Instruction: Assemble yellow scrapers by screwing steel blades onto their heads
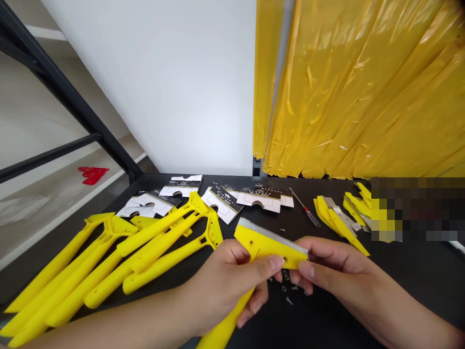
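Observation:
A yellow scraper (271, 248) with a thin grey metal strip along its top edge is held up over the black table. My left hand (232, 281) wraps round it where handle meets head, the thumb lying across the head's face. My right hand (332, 266) pinches the right end of the head between thumb and fingers. Two screw holes show in the yellow face. Behind and below my fingers lie several small screws and nuts (289, 300), partly hidden. One more screw (282, 230) lies just beyond the scraper head.
Several yellow scraper handles (163, 270) are piled at the left. Printed cards (223, 206) lie along the back, beside a screwdriver (310, 214). Yellow head pieces and metal parts (336, 224) lie at the right. Yellow sheeting (363, 87) hangs behind; a black frame (69, 87) stands left.

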